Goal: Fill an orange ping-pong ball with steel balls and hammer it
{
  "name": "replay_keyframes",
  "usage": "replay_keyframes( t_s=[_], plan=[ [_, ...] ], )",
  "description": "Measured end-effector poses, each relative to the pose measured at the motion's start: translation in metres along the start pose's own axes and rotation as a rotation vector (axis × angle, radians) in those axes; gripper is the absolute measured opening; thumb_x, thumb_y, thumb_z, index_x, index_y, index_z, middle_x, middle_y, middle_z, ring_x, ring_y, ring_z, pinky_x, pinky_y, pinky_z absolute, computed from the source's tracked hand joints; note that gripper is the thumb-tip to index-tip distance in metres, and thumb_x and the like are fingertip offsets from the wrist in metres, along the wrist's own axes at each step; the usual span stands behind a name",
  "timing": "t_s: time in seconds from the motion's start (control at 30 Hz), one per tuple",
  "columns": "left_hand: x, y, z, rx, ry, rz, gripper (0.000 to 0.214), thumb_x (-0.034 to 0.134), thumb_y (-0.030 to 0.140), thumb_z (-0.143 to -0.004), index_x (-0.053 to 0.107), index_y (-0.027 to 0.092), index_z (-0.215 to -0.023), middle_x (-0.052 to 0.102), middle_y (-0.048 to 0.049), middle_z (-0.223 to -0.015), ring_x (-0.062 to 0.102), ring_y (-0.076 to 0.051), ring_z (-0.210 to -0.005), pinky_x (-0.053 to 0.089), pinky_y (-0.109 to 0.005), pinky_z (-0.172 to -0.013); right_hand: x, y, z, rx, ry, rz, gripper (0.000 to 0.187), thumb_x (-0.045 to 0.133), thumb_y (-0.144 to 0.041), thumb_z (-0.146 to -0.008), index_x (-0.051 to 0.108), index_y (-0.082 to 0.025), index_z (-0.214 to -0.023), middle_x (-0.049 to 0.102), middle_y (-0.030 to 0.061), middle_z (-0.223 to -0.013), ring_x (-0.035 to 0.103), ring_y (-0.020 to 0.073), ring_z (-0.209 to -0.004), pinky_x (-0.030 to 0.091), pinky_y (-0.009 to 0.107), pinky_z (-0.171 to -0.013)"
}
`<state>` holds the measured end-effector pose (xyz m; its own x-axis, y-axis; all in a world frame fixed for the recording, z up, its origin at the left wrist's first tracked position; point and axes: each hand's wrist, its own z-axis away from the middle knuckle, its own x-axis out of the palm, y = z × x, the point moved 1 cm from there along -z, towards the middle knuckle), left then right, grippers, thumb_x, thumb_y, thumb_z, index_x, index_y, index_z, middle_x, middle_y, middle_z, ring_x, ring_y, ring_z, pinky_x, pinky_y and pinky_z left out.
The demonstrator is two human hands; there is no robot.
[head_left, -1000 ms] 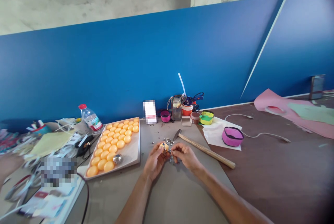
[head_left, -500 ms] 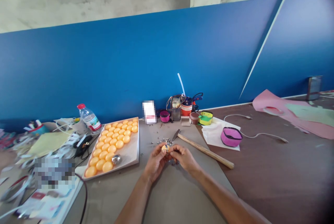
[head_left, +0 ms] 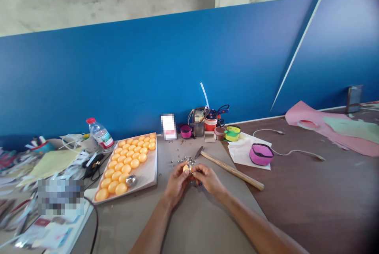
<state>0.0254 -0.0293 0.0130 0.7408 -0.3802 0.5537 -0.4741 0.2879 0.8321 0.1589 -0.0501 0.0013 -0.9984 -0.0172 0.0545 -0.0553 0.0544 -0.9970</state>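
Observation:
My left hand (head_left: 175, 182) is closed round an orange ping-pong ball (head_left: 186, 168) that has shiny silver bits on its right side. Against that same side, my right hand (head_left: 209, 178) is pinched; whatever is between its fingertips is too small to make out. Small silver metal pieces (head_left: 186, 160) lie scattered just beyond my hands, and a few more show beneath them. To the left, a shallow white tray (head_left: 150, 169) holds rows of orange balls (head_left: 127, 160) and one ball covered in silver (head_left: 131, 180).
A wooden-handled hammer (head_left: 233, 168) lies right of my hands. Behind stand small tubs, an orange cup (head_left: 210, 124) and a jar (head_left: 199, 128). A purple container (head_left: 261, 154) sits on white paper. A water bottle (head_left: 102, 135) and clutter are at left.
Both hands stay in nearly the same place, with the ball still in my left hand. The whole view has shifted very slightly.

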Motion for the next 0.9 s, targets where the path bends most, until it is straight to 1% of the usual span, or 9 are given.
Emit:
replay_keyframes(
  t_s=[0.17, 0.27, 0.43, 0.53, 0.73, 0.9],
  plan=[
    [0.002, 0.001, 0.000, -0.005, 0.009, -0.005, 0.032, 0.075, 0.031, -0.065, 0.064, 0.019, -0.092, 0.062, -0.0026, -0.078, 0.058, -0.017, -0.066, 0.046, -0.033, -0.064, 0.000, 0.001, 0.000, 0.011, -0.005, -0.010, 0.013, 0.054, -0.030, -0.070, 0.056, -0.017, -0.068, 0.050, -0.0046, -0.051, 0.044, 0.0087, -0.048, 0.034, 0.022, -0.050],
    [-0.001, -0.003, -0.001, 0.009, 0.015, -0.042, 0.034, 0.073, 0.034, -0.066, 0.063, 0.019, -0.095, 0.062, -0.0031, -0.078, 0.057, -0.017, -0.065, 0.046, -0.033, -0.064, 0.001, 0.002, 0.000, 0.019, 0.013, 0.020, 0.011, 0.053, -0.028, -0.070, 0.055, -0.017, -0.068, 0.051, -0.0043, -0.051, 0.045, 0.0093, -0.049, 0.034, 0.023, -0.051],
    [-0.014, -0.013, -0.004, 0.089, 0.131, -0.169, 0.038, 0.074, 0.032, -0.065, 0.063, 0.019, -0.099, 0.064, -0.0055, -0.084, 0.057, -0.020, -0.076, 0.044, -0.031, -0.071, 0.003, 0.001, 0.002, 0.034, 0.052, 0.035, 0.013, 0.052, -0.030, -0.071, 0.052, -0.018, -0.067, 0.052, -0.0042, -0.050, 0.046, 0.0107, -0.049, 0.035, 0.024, -0.052],
    [-0.018, -0.014, -0.004, 0.124, 0.159, -0.236, 0.037, 0.074, 0.032, -0.065, 0.064, 0.019, -0.099, 0.064, -0.0059, -0.086, 0.056, -0.020, -0.078, 0.044, -0.031, -0.073, 0.003, -0.001, 0.003, 0.041, 0.057, 0.021, 0.014, 0.054, -0.031, -0.071, 0.051, -0.019, -0.067, 0.054, -0.0041, -0.049, 0.048, 0.0113, -0.049, 0.035, 0.024, -0.053],
    [-0.015, -0.009, -0.002, 0.171, 0.190, -0.356, 0.035, 0.072, 0.032, -0.067, 0.064, 0.018, -0.097, 0.064, -0.0056, -0.087, 0.056, -0.020, -0.079, 0.042, -0.030, -0.075, 0.005, -0.002, 0.004, 0.058, 0.072, -0.020, 0.014, 0.054, -0.032, -0.071, 0.050, -0.019, -0.068, 0.054, -0.0049, -0.049, 0.048, 0.0105, -0.048, 0.035, 0.024, -0.053],
    [-0.013, -0.006, 0.000, 0.204, 0.231, -0.437, 0.033, 0.074, 0.027, -0.065, 0.066, 0.019, -0.095, 0.064, -0.0042, -0.087, 0.055, -0.019, -0.080, 0.041, -0.029, -0.077, 0.005, 0.006, 0.003, 0.084, 0.080, -0.030, 0.016, 0.055, -0.034, -0.072, 0.049, -0.020, -0.068, 0.054, -0.0048, -0.048, 0.048, 0.0109, -0.047, 0.035, 0.023, -0.051]
  ],
)
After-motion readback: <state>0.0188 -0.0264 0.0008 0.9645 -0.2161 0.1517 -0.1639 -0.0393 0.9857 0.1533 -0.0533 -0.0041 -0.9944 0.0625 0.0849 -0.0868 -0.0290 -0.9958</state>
